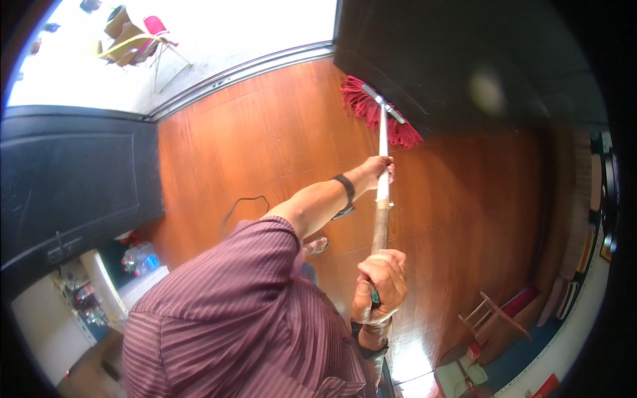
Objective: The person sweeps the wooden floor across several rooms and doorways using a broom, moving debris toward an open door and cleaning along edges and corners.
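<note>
A mop with deep-red strands lies spread on the brown wooden floor, along the foot of a dark door panel. From its grey head clamp, the pole runs down the view, white at first, then brown. My left hand is closed around the white part, with a black band on that wrist. Nearer my body, my right hand wraps around the pole's upper end, where a bit of green shows. That wrist also bears a dark band. A sandalled foot shows below my left forearm.
Dark door panels stand left and upper right. Between them runs a metal door track, with a folding stand and cardboard outside. A dark cable lies on the floor. Plastic bottles are lower left; a small wooden stool is lower right.
</note>
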### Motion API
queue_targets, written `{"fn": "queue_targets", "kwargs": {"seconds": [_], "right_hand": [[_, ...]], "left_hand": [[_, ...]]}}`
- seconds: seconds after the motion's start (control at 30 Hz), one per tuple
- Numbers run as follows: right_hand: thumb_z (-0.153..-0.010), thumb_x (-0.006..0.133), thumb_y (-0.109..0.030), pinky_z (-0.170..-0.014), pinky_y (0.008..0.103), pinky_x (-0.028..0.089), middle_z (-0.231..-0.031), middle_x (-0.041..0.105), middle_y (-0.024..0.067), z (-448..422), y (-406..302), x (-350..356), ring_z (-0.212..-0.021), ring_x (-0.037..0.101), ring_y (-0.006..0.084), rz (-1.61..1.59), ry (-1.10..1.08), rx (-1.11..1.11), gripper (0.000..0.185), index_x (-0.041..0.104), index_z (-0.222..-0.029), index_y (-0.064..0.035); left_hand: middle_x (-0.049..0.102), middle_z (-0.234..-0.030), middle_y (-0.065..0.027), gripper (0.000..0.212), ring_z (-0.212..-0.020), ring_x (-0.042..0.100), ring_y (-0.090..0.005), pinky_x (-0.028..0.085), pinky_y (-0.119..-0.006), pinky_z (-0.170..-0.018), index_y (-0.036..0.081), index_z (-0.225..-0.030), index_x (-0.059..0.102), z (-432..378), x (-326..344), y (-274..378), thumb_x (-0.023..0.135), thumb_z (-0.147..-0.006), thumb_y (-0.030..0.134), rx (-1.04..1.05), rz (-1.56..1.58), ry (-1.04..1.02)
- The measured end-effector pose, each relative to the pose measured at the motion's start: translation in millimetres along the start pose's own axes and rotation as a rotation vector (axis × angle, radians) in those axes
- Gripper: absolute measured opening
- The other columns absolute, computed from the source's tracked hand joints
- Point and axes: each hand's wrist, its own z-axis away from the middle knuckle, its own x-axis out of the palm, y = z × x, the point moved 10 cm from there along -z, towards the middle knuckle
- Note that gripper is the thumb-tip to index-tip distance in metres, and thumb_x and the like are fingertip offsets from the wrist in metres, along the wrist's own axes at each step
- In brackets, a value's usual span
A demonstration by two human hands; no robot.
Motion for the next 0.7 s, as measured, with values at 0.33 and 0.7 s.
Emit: {"fn": "queue_targets", "kwargs": {"seconds": [0.33, 0.7], "right_hand": [[-0.094, 0.048, -0.038, -0.068, 0.0343, 0.043, -0.061, 0.055, -0.0003, -45.1, -75.9, -22.5, -0.061, 0.058, 0.0157, -0.059, -0.174, -0.046, 0.035, 0.056, -0.093, -0.0043], [-0.096, 0.042, -0.042, -0.06, 0.0335, 0.04, -0.057, 0.055, 0.0006, -68.6, -95.8, -9.7, -0.06, 0.06, 0.017, -0.197, -0.23, -0.166, 0.041, 0.055, -0.096, -0.0026]], "left_hand": [[0.049, -0.062, -0.0058, 0.008, -0.045, 0.051, -0.0132, 0.044, -0.029, -0.04, -0.002, -0.098, 0.044, 96.1, -29.4, -2.3, 0.042, -0.092, 0.002, 0.073, 0.012, 0.313], [0.057, -0.069, -0.0065, 0.008, -0.06, 0.062, -0.0142, 0.053, -0.031, -0.051, -0.001, -0.091, 0.05, 198.4, -43.5, 58.3, 0.052, -0.09, 0.006, 0.204, -0.212, 0.412]]}}
